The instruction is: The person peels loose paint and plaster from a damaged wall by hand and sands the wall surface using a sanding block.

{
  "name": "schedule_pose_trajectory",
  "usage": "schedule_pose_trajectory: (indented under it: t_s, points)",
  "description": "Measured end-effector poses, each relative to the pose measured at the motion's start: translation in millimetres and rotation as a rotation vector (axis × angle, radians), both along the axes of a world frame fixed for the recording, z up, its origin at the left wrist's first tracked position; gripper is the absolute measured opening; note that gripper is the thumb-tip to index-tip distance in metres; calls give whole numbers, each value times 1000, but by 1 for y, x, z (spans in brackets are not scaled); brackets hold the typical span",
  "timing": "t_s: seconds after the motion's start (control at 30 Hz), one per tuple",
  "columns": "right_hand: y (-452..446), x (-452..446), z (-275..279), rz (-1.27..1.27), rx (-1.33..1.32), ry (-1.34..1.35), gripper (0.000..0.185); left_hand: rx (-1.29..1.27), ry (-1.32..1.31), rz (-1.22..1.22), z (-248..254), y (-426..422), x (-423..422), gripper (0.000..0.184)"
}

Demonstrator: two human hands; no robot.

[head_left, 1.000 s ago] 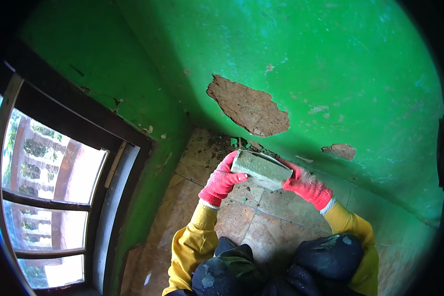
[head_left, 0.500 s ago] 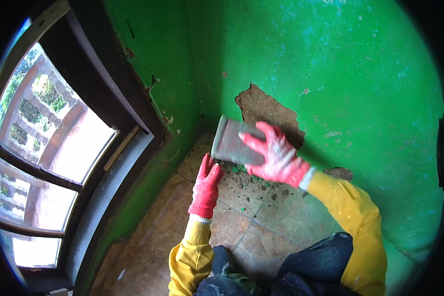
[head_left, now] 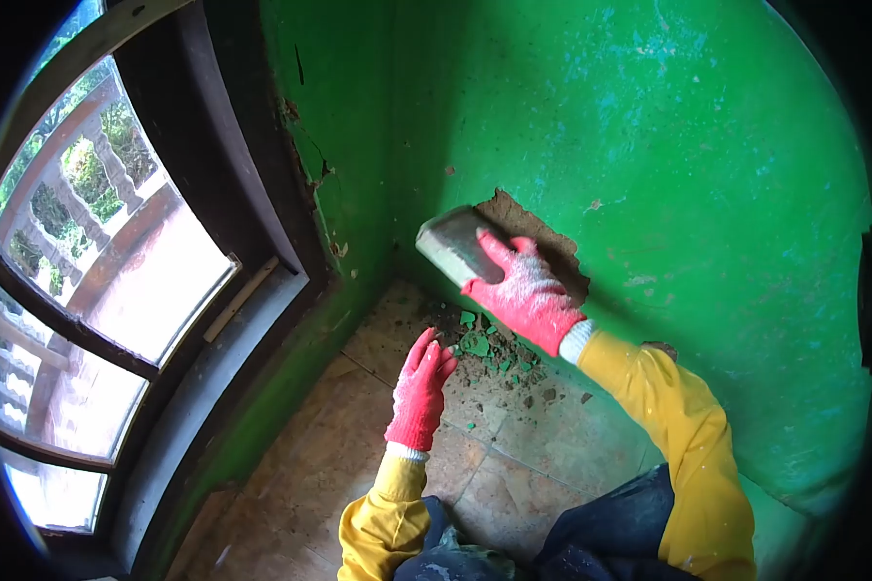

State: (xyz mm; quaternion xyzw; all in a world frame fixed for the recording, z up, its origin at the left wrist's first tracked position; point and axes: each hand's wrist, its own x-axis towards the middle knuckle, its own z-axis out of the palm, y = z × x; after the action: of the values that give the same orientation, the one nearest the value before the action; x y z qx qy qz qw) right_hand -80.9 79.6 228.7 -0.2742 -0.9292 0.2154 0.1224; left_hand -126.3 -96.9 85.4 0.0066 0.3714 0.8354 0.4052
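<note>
My right hand (head_left: 528,289), in a red and white glove, grips a grey-green rectangular block (head_left: 457,244). The block is held at the green wall (head_left: 669,194), over the left part of a bare brown patch (head_left: 543,237) where the paint is gone. My left hand (head_left: 420,392), gloved too, hangs lower over the tiled floor with its fingers apart and holds nothing. Green flakes and brown crumbs (head_left: 494,353) lie on the floor just right of its fingertips.
A dark-framed window (head_left: 189,145) stands at the left, with a balustrade (head_left: 77,213) outside. The wall corner is above the tiled floor (head_left: 305,436). My knees (head_left: 610,513) are at the bottom. A smaller chipped patch (head_left: 661,350) shows partly behind my right sleeve.
The block has gone from both hands to the right hand alone and up to the wall's bare patch. My left hand has let go and its fingers have opened. The view has turned.
</note>
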Motion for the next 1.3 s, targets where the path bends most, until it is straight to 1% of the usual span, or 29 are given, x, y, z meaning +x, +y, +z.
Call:
schedule_pose_trajectory:
  t_s: [0.03, 0.07, 0.13, 0.17, 0.2, 0.27, 0.3, 0.33, 0.4, 0.47, 0.5, 0.53, 0.6, 0.67, 0.73, 0.77, 0.8, 0.87, 0.9, 0.93, 0.97, 1.0, 1.07, 1.17, 1.2, 1.27, 1.3]
  points:
    - [-7, 5, 1, 104, 142, 79, 82, 21, 6, 17, -3, 3, 1, 50]
    - [-10, 8, -2, 161, 377, 135, 83, 40, 8, 33, -4, 5, 3, 50]
    - [-3, -3, 14, -34, -76, 40, 82, 35, -7, 26, 0, 4, 7, 49]
    - [-2, -5, 13, -16, 12, -23, 81, 40, -11, 32, 1, 4, 7, 49]
    - [-8, -3, 12, 1, -122, 6, 81, 53, -16, 38, 1, 8, 7, 48]
    - [-12, 5, -13, 194, 342, 135, 80, 80, -13, 28, 1, 11, 6, 46]
    - [-14, 4, -10, 153, 233, 218, 80, 78, -16, 37, 1, 11, 7, 46]
    - [-8, -2, -4, -47, -185, 233, 82, 74, -13, 46, 2, 9, 7, 46]
    - [-7, -6, -8, -123, -227, 146, 83, 76, -8, 49, 3, 7, 5, 45]
    - [-15, 6, -19, 114, -51, 249, 84, 85, -19, 49, 3, 13, 6, 45]
    - [-18, 9, -20, 140, 153, 305, 83, 80, -36, 50, 2, 16, 7, 45]
    - [-15, 5, -21, -8, -15, 360, 84, 74, -51, 52, 2, 17, 7, 44]
    - [-13, 6, -14, -122, -201, 323, 82, 65, -28, 67, 1, 20, 7, 43]
    - [-25, 23, -9, -31, -515, 184, 78, 42, 55, 110, 1, 28, 1, 40]
    - [-38, 44, -33, 101, -186, 197, 77, 19, 77, 178, 11, 38, -16, 37]
    - [-41, 51, -33, 80, -207, 201, 78, -158, 290, 191, 18, 43, -28, 37]
    - [-43, 60, -34, 54, -230, 205, 79, -213, 422, 234, 40, 48, -35, 35]
    - [-31, 73, -67, -34, -183, 271, 80, -248, 648, 308, 52, 80, -57, 31]
    - [-30, 79, -71, -101, -459, 358, 80, -286, 798, 333, 64, 94, -66, 30]
    - [-28, 86, -75, -107, -459, 358, 80, -325, 947, 358, 80, 106, -73, 29]
    - [-26, 93, -79, -142, -587, 388, 80, -368, 1085, 393, 94, 118, -78, 28]
    - [-23, 102, -83, -177, -714, 418, 80, -401, 1204, 432, 106, 130, -83, 30]
    - [-18, 120, -93, -171, -685, 425, 79, -471, 1327, 424, 115, 149, -89, 30]
    - [-20, 144, -92, -221, -808, 437, 78, -466, 1365, 415, 118, 157, -95, 29]
    - [-22, 149, -90, -228, -810, 441, 78, -463, 1368, 407, 116, 158, -99, 29]
    - [-30, 160, -89, -326, -1022, 507, 80, -446, 1513, 441, 111, 157, -105, 29]
    - [-30, 166, -97, -314, -988, 517, 81, -466, 1530, 424, 113, 157, -106, 28]
